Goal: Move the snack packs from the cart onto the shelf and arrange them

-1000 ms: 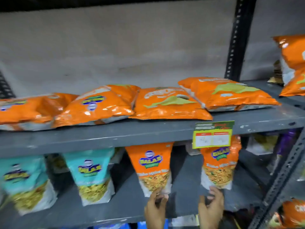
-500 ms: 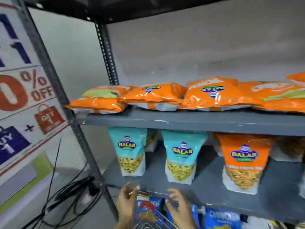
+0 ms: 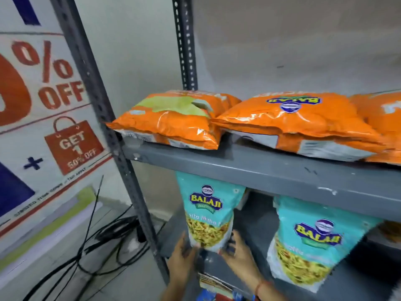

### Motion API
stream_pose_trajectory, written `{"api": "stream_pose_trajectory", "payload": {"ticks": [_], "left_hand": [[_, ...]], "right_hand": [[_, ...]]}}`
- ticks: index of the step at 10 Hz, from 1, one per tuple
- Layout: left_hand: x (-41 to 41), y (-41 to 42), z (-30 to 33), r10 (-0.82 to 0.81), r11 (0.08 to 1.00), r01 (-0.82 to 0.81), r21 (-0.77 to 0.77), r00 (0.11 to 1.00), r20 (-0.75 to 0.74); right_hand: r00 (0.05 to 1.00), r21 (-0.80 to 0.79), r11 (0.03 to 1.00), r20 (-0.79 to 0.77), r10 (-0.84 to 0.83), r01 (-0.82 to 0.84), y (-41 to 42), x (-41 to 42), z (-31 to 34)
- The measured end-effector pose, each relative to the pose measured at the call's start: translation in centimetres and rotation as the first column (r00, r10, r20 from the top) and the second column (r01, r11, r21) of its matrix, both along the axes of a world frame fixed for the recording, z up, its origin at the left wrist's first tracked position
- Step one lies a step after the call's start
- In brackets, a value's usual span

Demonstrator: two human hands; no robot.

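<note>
A teal Balaji snack pack [image 3: 208, 211] stands upright at the left end of the lower grey shelf [image 3: 253, 227]. My left hand [image 3: 181, 259] touches its lower left corner and my right hand [image 3: 238, 255] presses its lower right corner, so both hands hold the pack by its base. A second teal pack [image 3: 314, 244] stands to the right on the same shelf. Orange packs lie flat on the upper shelf [image 3: 260, 168]: one at the left end [image 3: 171, 118], another beside it [image 3: 299, 122]. The cart is not in view.
A slotted grey upright [image 3: 104, 114] frames the shelf's left side. A promotional "% OFF" banner [image 3: 50, 109] hangs at the left, with black cables [image 3: 104, 242] on the floor below it. More packs show under the lower shelf at the bottom edge [image 3: 214, 285].
The view has swung left along the shelves. My hands left the orange packs on the lower shelf, passed low by the cart, and now hold the leftmost teal pack's base.
</note>
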State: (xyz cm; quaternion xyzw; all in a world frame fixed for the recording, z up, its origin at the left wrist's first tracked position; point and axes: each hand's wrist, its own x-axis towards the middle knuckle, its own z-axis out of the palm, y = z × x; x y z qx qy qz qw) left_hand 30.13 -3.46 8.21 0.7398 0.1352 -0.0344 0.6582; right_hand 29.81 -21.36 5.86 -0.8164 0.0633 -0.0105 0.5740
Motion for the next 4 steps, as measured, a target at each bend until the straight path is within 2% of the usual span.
{"api": "stream_pose_trajectory", "payload": {"ticks": [2, 4], "left_hand": [[0.0, 0.1, -1.0, -0.031, 0.998, 0.036, -0.055, 0.995, 0.090], [-3.0, -0.6, 1.4, -0.066, 0.995, 0.079, -0.069, 0.983, 0.172]], "right_hand": [[0.999, 0.015, 1.000, 0.026, -0.022, 0.022, 0.2, 1.2, -0.6], [0.996, 0.139, 0.987, 0.012, -0.088, 0.085, 0.5, -1.4, -0.2]]}}
